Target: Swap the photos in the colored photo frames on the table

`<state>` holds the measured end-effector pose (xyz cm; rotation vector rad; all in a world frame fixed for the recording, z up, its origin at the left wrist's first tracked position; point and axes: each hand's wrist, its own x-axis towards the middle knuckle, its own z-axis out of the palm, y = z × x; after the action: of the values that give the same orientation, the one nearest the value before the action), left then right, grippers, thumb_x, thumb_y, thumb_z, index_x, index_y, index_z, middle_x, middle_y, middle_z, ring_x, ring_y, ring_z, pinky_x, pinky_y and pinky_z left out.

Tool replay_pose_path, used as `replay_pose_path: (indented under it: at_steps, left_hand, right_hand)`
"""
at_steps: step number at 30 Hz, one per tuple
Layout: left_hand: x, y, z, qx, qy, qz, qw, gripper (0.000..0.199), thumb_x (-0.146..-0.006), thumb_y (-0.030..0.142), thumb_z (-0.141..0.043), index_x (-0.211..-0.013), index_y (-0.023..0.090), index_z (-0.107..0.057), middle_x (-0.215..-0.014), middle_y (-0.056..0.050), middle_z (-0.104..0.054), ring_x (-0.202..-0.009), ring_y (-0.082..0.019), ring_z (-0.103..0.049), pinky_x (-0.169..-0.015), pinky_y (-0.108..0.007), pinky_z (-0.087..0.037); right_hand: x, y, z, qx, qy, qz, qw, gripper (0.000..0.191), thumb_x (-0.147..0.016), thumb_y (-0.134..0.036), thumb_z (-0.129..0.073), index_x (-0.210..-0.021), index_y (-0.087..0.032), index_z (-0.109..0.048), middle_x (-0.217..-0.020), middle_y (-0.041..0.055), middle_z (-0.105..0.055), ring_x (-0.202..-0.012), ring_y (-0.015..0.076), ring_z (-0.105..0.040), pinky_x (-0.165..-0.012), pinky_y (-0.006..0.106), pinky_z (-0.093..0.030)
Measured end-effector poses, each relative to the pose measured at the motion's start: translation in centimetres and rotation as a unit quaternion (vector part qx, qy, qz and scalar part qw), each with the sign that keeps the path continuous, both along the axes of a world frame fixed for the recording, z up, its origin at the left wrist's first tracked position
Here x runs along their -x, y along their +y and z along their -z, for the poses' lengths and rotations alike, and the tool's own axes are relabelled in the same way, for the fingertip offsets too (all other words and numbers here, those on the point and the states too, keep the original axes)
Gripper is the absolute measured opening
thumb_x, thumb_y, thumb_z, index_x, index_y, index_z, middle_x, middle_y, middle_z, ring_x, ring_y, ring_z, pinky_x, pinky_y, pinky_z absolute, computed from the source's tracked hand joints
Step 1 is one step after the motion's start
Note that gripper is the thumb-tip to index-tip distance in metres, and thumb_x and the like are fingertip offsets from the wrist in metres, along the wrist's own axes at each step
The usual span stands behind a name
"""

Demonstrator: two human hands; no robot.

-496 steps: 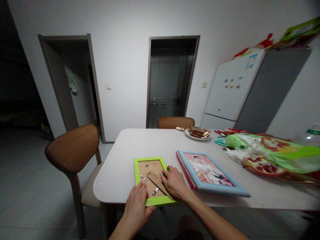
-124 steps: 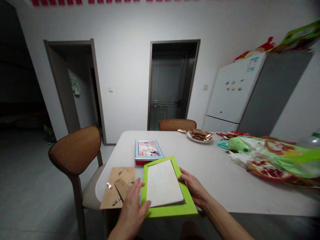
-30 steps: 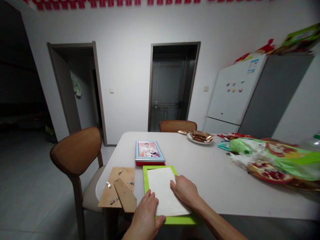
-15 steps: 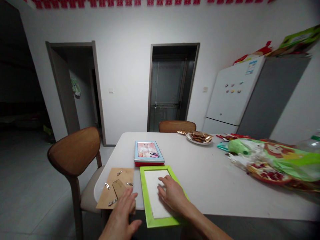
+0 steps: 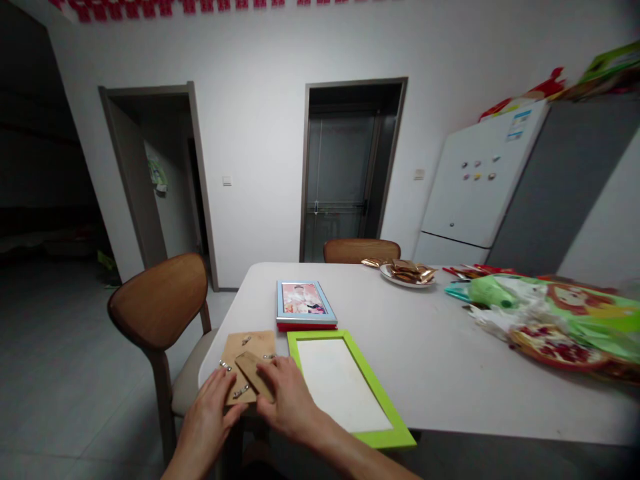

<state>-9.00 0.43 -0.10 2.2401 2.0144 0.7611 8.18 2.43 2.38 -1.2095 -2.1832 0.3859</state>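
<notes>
A brown backing board (image 5: 234, 345) with metal clips and a stand flap (image 5: 254, 375) lies at the table's front left corner. My left hand (image 5: 210, 407) grips its near left edge, thumb and fingers around the board. My right hand (image 5: 287, 400) pinches the near right side, fingers on the flap and thumb at the front edge. Right of the board lies a green frame (image 5: 373, 373) with a white sheet (image 5: 340, 380) inside; my right forearm crosses its near left part. Behind it a light blue frame (image 5: 325, 305) with a pink picture rests on something red (image 5: 307, 327).
On the white table (image 5: 425, 367) are a plate (image 5: 407, 280) of wrapped packets, green plastic bags (image 5: 575, 307) and an opened pomegranate (image 5: 555, 343) to the right. A wooden chair (image 5: 160, 300) stands left, another (image 5: 361, 251) behind the table.
My right hand has moved left from the white sheet onto the backing board. My left hand has closed on the board's near left edge. The view has shifted slightly.
</notes>
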Motion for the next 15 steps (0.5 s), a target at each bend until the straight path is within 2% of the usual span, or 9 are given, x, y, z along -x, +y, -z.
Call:
replay_pose_path:
  at_steps: [4,6,11,15]
  left_hand:
    - [-3.3,-0.8,-2.1,-0.059,-0.036,0.059,0.996,0.04,-0.071,0.03,-0.056,-0.108,0.015,-0.052,-0.123,-0.012,-0.049,-0.118,-0.025,-0.038,-0.097,-0.04,-0.034]
    - [-5.7,-1.3,-2.7,-0.057,-0.058,0.093,0.992,0.037,-0.071,0.025,-0.056,-0.106,0.018,-0.053,-0.122,-0.011,-0.05,-0.116,-0.025,-0.04,-0.096,-0.041,-0.035]
    - [-11.5,-2.1,-3.1,0.038,-0.05,0.167,0.984,0.036,-0.069,0.022,-0.058,-0.104,0.015,-0.054,-0.123,-0.013,-0.048,-0.117,-0.025,-0.039,-0.098,-0.039,-0.033]
    - [-14.1,-2.0,-2.8,0.09,-0.031,0.185,0.978,0.035,-0.069,0.024,-0.059,-0.103,0.016,-0.054,-0.125,-0.012,-0.046,-0.118,-0.025,-0.037,-0.099,-0.037,-0.03]
  right_hand:
    - [-4.6,-0.6,-2.1,-0.028,0.042,-0.02,0.999,0.04,-0.061,-0.016,-0.051,-0.1,-0.021,-0.056,-0.098,0.0061,-0.05,-0.094,0.0203,-0.042,-0.083,0.034,-0.034]
    - [-7.6,-1.2,-2.6,-0.024,0.043,-0.021,0.999,0.038,-0.062,-0.015,-0.049,-0.098,-0.021,-0.057,-0.1,0.0064,-0.05,-0.096,0.0205,-0.043,-0.085,0.035,-0.034]
    - [-14.0,-2.6,-1.9,0.03,0.009,0.021,0.999,0.038,-0.062,-0.018,-0.048,-0.098,-0.021,-0.058,-0.103,0.0085,-0.051,-0.098,0.0227,-0.044,-0.089,0.037,-0.034]
    - [-16.4,-2.9,-0.9,0.069,-0.011,0.054,0.996,0.037,-0.062,-0.021,-0.048,-0.097,-0.021,-0.06,-0.103,0.0091,-0.053,-0.1,0.0246,-0.045,-0.09,0.039,-0.033]
